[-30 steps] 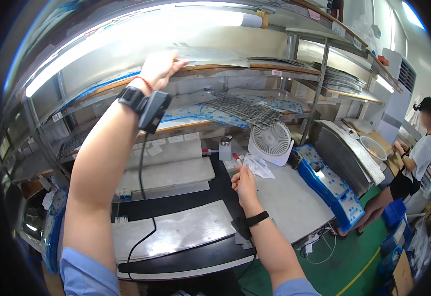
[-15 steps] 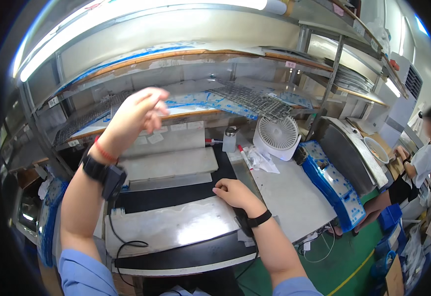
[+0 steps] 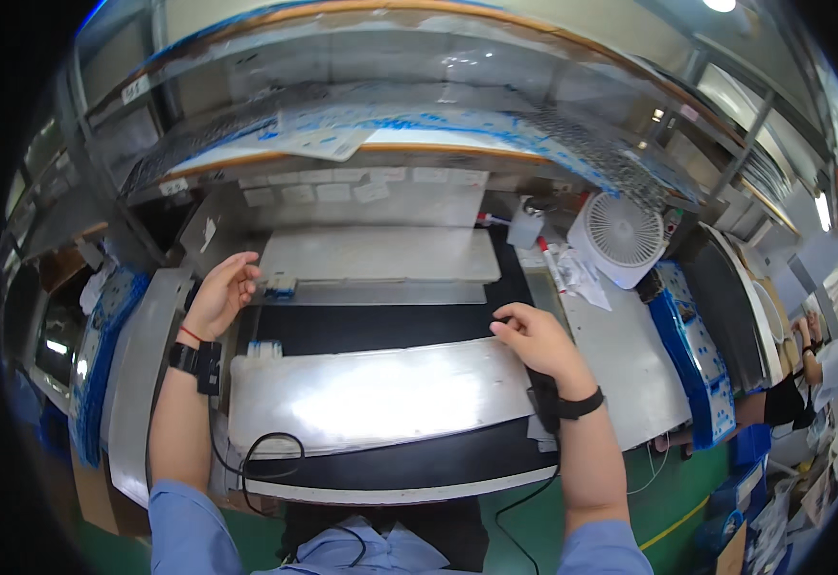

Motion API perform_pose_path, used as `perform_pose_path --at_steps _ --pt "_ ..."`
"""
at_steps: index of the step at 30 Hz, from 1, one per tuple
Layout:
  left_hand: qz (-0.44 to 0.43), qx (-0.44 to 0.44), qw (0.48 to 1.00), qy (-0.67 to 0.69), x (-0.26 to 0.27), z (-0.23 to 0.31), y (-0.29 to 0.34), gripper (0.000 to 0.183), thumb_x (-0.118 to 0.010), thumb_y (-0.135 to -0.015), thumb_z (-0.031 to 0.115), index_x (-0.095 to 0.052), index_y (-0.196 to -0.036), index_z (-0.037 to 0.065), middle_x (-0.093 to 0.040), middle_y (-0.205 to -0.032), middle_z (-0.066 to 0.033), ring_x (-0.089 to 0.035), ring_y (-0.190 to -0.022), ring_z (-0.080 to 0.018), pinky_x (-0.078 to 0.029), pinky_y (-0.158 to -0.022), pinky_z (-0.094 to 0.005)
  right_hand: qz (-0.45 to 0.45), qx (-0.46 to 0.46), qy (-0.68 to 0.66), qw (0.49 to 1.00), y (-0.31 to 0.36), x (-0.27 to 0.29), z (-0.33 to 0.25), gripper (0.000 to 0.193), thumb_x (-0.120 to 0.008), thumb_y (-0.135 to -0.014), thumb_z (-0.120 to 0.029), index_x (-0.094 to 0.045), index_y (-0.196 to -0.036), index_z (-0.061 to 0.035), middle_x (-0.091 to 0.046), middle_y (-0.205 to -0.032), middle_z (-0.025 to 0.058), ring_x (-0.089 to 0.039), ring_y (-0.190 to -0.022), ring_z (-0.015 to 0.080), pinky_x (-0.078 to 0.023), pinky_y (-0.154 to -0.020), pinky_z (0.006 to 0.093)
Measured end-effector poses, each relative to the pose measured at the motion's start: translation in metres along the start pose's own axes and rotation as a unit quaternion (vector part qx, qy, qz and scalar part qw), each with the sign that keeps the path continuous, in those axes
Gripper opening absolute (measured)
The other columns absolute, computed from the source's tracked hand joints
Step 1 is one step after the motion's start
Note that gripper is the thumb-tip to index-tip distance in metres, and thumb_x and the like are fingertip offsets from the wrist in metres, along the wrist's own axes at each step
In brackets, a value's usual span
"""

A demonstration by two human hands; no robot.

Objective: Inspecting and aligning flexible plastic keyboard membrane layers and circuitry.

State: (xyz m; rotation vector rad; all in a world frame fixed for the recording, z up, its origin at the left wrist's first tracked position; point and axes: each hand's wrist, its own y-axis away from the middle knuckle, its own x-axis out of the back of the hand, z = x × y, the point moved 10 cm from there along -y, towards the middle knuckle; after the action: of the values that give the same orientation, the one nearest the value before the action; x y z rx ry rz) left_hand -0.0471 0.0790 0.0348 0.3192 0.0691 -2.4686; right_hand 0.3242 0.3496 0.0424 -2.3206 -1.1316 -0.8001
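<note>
My left hand is raised at the left end of the flat metal plates, fingers loosely curled, thumb apart, nothing visible in it. Over the right end of the front metal plate is my right hand, its fingers bent and a gap between thumb and forefinger. I see nothing in it; whether it touches the plate I cannot tell. Behind a strip of black mat lies a second metal plate. Small blue-and-white blocks sit at the front plate's left corner. Both wrists carry black bands with devices.
A shelf with blue-flecked sheets and a pale overhanging sheet spans the back. A white fan, dispenser bottle, red marker and crumpled tissue stand at right. Black cable loops in front. Another person works far right.
My left hand has come down from in front of the shelf to the left end of the plates. The view has shifted. My right hand stays by the front plate's right end.
</note>
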Motion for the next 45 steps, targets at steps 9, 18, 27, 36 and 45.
perform_pose_path --at_steps 9,18,27,36,45 --pt "-0.021 0.051 0.998 0.039 0.017 -0.03 0.003 0.025 -0.046 -0.098 0.023 -0.055 -0.117 0.008 -0.062 -0.09 0.0008 -0.054 -0.073 -0.006 -0.043 -0.062 -0.0182 -0.014 -0.043 -0.007 0.999 -0.001 -0.007 0.005 0.027 -0.066 -0.085 -0.015 -0.061 -0.106 0.0008 -0.054 -0.069 -0.0013 -0.046 -0.059 0.0055 -0.04 -0.056 0.0214" --pt "-0.012 0.059 0.998 0.025 0.019 -0.034 -0.004 0.025 -0.047 -0.098 0.024 -0.055 -0.115 0.007 -0.061 -0.092 0.0007 -0.052 -0.073 -0.0048 -0.043 -0.063 -0.0174 -0.036 -0.072 -0.226 0.971 0.001 -0.013 -0.004 0.03 -0.067 -0.082 -0.004 -0.06 -0.111 -0.0016 -0.051 -0.078 -0.0049 -0.047 -0.069 0.0042 -0.038 -0.062 0.0177" --pt "-0.032 0.07 0.997 0.016 0.01 -0.037 -0.001 0.032 -0.047 -0.099 0.026 -0.053 -0.12 0.003 -0.064 -0.106 -0.007 -0.059 -0.08 -0.0095 -0.049 -0.07 -0.0197 -0.057 -0.026 -0.185 0.981 0.003 -0.016 -0.007 0.014 -0.066 -0.082 -0.007 -0.064 -0.094 0.0 -0.06 -0.084 -0.0002 -0.053 -0.073 0.0064 -0.041 -0.065 0.0205" --pt "-0.112 0.097 0.977 -0.155 -0.026 -0.044 0.011 0.026 -0.063 -0.086 0.004 -0.059 -0.11 -0.002 -0.065 -0.097 -0.0059 -0.06 -0.082 -0.0071 -0.05 -0.076 -0.0192 0.012 0.014 -0.082 0.996 -0.005 -0.002 -0.015 0.017 -0.063 -0.083 -0.002 -0.064 -0.099 0.0015 -0.054 -0.081 -0.0028 -0.05 -0.069 0.0054 -0.039 -0.063 0.0185" --pt "-0.094 0.068 0.978 -0.172 -0.026 -0.049 0.003 0.025 -0.064 -0.086 0.005 -0.058 -0.109 -0.002 -0.063 -0.089 -0.0025 -0.059 -0.078 -0.0063 -0.049 -0.071 -0.0178 0.026 -0.061 -0.119 0.991 -0.004 0.0 0.014 0.019 -0.063 -0.083 -0.001 -0.065 -0.101 0.0017 -0.06 -0.086 -0.001 -0.055 -0.074 0.008 -0.042 -0.067 0.0199"
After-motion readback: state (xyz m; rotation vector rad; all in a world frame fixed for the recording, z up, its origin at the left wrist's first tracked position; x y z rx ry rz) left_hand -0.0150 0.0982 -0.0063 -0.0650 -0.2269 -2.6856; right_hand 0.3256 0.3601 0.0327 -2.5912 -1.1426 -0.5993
